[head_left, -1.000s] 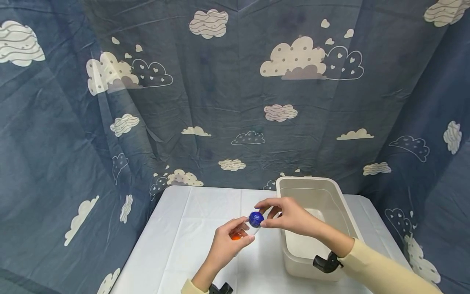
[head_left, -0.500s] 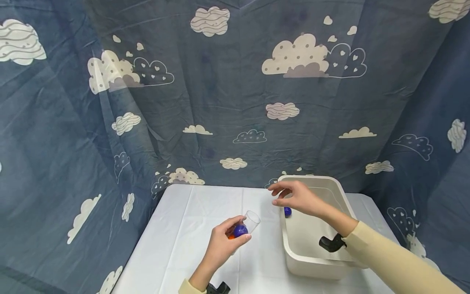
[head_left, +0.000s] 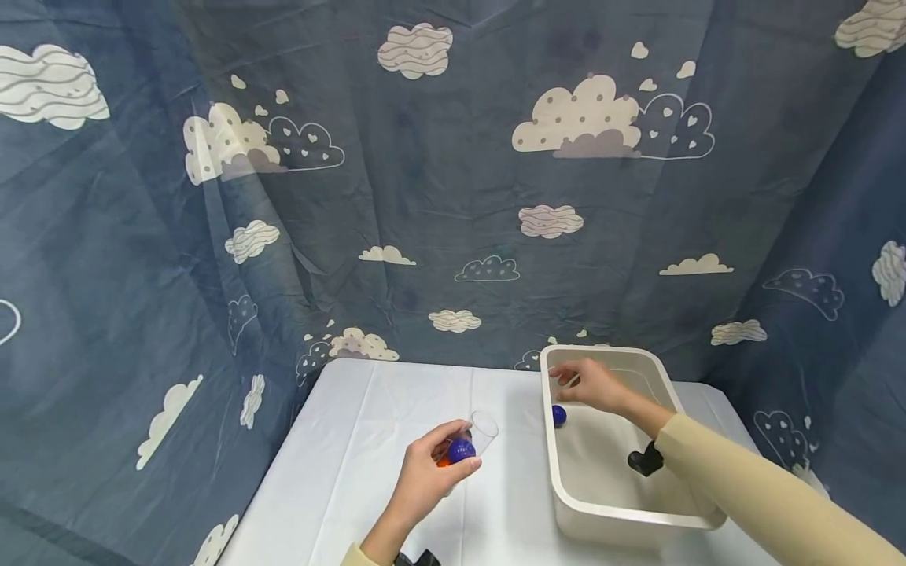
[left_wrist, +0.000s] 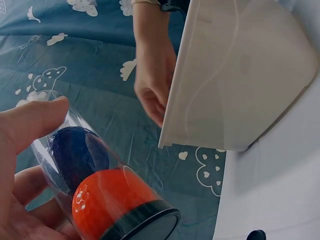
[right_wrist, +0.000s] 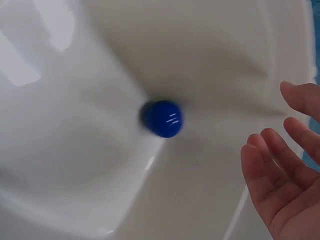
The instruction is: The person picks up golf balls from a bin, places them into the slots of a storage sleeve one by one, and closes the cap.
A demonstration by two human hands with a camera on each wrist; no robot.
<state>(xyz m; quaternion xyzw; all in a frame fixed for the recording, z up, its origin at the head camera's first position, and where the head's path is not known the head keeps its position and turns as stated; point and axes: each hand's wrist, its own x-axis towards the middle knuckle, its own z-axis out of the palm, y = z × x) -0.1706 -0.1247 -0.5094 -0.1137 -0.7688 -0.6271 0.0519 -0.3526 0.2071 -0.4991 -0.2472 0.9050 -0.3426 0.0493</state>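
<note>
Gripping a clear tube (head_left: 484,435) in the left hand (head_left: 425,477), with fingers curled round one side and the thumb along the other, presumably to steady a smooth wall without covering the mouth. Slanted rather than upright, with the mouth towards one o'clock in the head view and the black base (left_wrist: 135,218), visible from the left wrist, at the opposite end. Containing, by that wrist view, an orange ball (left_wrist: 112,202) against the base and a dark blue ball (left_wrist: 77,154) next to it at eleven o'clock, both probably kept at the bottom end by the tilt. With a deep pale tub (head_left: 602,528) at three o'clock from the tube, near but not touching, on the white table (head_left: 396,409), likely handy there for the right side and walled high enough to stop anything round from rolling away. Showing another blue ball (head_left: 560,416) low in the tub, at ten o'clock, by the join of floor and wall, perhaps lodged there by the sides; blurred in the right wrist view, so impossible to call resting or rolling. Holding the right hand (head_left: 596,385) above the tub, at two o'clock from that ball, with fingers parted and softly bent, clear of the thumb, grasping nothing, apparently high enough to touch neither ball nor floor.
</note>
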